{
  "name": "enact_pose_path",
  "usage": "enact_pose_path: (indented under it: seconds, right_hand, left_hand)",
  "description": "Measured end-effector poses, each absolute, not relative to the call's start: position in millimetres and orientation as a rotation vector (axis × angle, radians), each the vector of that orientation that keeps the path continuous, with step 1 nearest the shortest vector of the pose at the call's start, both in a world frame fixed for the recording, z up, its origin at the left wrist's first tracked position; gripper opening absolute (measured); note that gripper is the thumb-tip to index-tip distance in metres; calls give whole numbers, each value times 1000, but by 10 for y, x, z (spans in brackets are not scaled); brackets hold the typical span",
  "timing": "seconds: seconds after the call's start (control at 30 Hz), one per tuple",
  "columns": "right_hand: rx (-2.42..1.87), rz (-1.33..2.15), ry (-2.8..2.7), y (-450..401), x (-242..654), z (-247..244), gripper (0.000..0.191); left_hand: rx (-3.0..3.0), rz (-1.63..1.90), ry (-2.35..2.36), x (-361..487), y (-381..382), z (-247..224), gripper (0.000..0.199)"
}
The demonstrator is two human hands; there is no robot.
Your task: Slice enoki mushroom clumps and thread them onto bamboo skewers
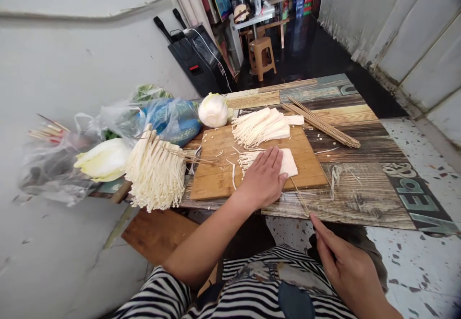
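Note:
My left hand (264, 177) lies flat, fingers stretched out, on a small bundle of enoki mushrooms (289, 163) near the front of the wooden cutting board (212, 179). In my right hand (336, 251), below the table's front edge, the fingertips pinch the lower end of a thin wooden skewer (300, 196). The skewer's upper end meets the bundle's lower edge beside my left thumb; its tip is hidden. Behind my left hand, more enoki (264, 126) lies in a flat pile on the board.
Loose skewers (324, 124) lie behind the board's right side. Threaded enoki (154, 175) is piled at the left, near a cabbage piece (104, 159), plastic bags (54, 160) and a round white cabbage (213, 110). A stool (261, 57) stands beyond the table.

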State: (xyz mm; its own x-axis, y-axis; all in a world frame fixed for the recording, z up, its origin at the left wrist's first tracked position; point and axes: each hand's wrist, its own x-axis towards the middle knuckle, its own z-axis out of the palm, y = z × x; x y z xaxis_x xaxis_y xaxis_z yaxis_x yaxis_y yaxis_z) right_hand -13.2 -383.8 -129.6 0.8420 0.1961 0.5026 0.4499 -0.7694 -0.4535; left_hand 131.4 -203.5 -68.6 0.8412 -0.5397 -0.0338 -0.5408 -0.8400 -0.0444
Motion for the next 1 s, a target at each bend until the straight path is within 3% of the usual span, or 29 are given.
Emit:
enact_pose_path:
  seconds: [0.33, 0.47, 1.0]
  right_hand:
    - [-2435, -546, -459, -3872, -114, -1239, 50]
    - [-2425, -546, -447, -3870, -120, -1246, 50]
    - [-2412, -505, -441, -3765, -96, -1201, 47]
  left_hand:
    - [-2892, -244, 946, 1192, -2018, -665, 57]
    - [-2886, -201, 1042, 1060, -2013, -673, 48]
    - [-2892, -162, 1084, 1036, -1996, -793, 48]
